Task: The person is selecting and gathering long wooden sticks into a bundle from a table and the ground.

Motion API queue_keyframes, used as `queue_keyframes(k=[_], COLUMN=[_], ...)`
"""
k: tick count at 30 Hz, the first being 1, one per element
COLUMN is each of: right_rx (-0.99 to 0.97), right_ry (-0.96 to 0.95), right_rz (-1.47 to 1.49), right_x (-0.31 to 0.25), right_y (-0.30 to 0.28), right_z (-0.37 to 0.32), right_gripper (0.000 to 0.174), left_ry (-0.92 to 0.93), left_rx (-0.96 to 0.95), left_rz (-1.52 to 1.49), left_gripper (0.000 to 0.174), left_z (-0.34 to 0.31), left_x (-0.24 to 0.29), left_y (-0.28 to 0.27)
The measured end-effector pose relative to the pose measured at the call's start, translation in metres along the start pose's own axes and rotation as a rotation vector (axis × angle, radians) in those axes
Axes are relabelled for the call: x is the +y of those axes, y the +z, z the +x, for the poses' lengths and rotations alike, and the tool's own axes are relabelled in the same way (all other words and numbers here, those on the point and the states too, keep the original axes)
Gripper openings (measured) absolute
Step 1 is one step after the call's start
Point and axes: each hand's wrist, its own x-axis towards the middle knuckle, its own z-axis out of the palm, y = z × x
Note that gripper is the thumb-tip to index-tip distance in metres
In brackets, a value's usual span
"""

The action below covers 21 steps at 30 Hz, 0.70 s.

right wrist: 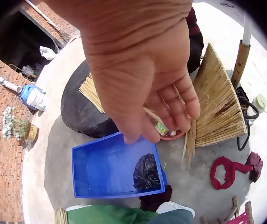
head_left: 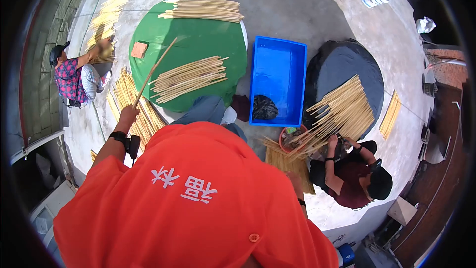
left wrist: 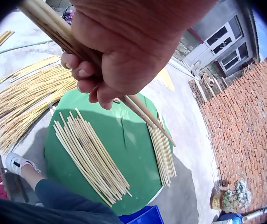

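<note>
My left hand [head_left: 128, 117] [left wrist: 119, 51] grips a few long thin stalks [head_left: 155, 69] [left wrist: 145, 112], which slant over the green round surface [head_left: 191, 39] [left wrist: 124, 126]. Beneath them in the left wrist view lie two bundles of cut stalks [left wrist: 93, 156] on the green cover. My right hand [right wrist: 147, 88] has loosely extended fingers, with thin straw strands showing by them; whether it touches these I cannot tell. It hangs above a reddish bowl [right wrist: 173, 136] and the corner of a blue bin [right wrist: 107, 168]. In the head view my shirt partly hides this hand [head_left: 296, 181].
One person [head_left: 359, 181] sits at the right by a dark round surface [head_left: 347, 64] with stalks on it. Another person [head_left: 77, 77] crouches at the far left by spread stalks [head_left: 111, 10]. A black bag [head_left: 264, 107] lies in the blue bin. A brick [head_left: 139, 49] rests on the green cover.
</note>
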Motion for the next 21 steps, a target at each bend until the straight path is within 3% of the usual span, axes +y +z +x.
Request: queue_keyframes(k=[1, 3, 7, 10, 12, 13, 14, 16, 17, 20, 21], right_rx=[0.01, 0.022, -0.031, 0.033, 0.099, 0.093, 0.095, 0.273, 0.267, 0.251, 0.238], right_ry=[-0.01, 0.178, 0.003, 0.149, 0.462, 0.333, 0.329, 0.332, 0.243, 0.157, 0.12], right_rz=[0.005, 0.018, -0.188, -0.084, 0.175, 0.258, 0.25, 0.304, 0.326, 0.22, 0.178], right_x=[-0.004, -0.021, -0.023, -0.032, -0.032, -0.089, -0.121, -0.162, -0.183, -0.241, -0.255], right_y=[-0.002, -0.005, -0.02, -0.048, -0.074, -0.089, -0.098, -0.113, -0.124, -0.157, -0.17], right_z=[0.004, 0.002, 0.004, 0.016, 0.033, 0.02, 0.023, 0.037, 0.042, 0.084, 0.1], right_gripper=[0.024, 0.024, 0.023, 0.024, 0.024, 0.023, 0.023, 0.024, 0.023, 0.025, 0.028], left_ry=[-0.022, -0.025, 0.002, 0.078, 0.153, 0.206, 0.158, 0.094, 0.018, 0.122, 0.063], left_rx=[-0.014, -0.033, -0.076, -0.098, -0.1, -0.083, -0.121, -0.131, -0.185, -0.087, -0.065], left_rz=[0.03, 0.025, -0.04, -0.079, 0.015, 0.024, 0.068, 0.056, 0.031, 0.182, 0.083], left_gripper=[0.022, 0.022, 0.022, 0.023, 0.025, 0.028, 0.028, 0.029, 0.029, 0.029, 0.03], left_z=[0.005, 0.002, -0.001, 0.021, 0.023, 0.036, 0.044, 0.045, 0.044, 0.089, 0.088], left_x=[0.006, 0.027, 0.068, 0.065, 0.078, 0.067, 0.065, 0.078, 0.09, 0.071, 0.086], left_y=[-0.002, -0.001, 0.014, 0.034, 0.046, 0.057, 0.063, 0.064, 0.06, 0.074, 0.068])
